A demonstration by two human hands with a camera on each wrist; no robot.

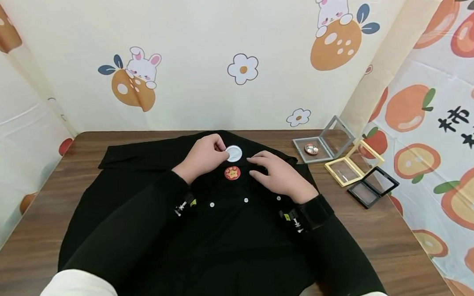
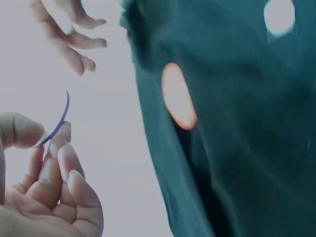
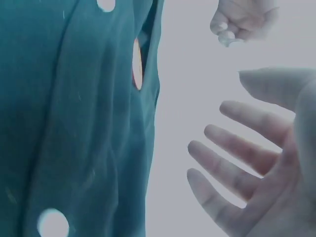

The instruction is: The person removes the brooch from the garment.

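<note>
Disc, round, white side showing in the head view, pinched at its edge between thumb and finger of the left hand, above the upper part of a dark garment. Right hand: fingers spread apart, holding nothing, near the disc. Red badge with yellow figure, on the garment, just nearer the wearer of the camera than the disc. White buttons, three in the head view, in a row past the badge. Table, brown wood-grain, under the garment. Toward its far right: grey case, lid raised, small badge within; yellow case and black case, both opened.
</note>
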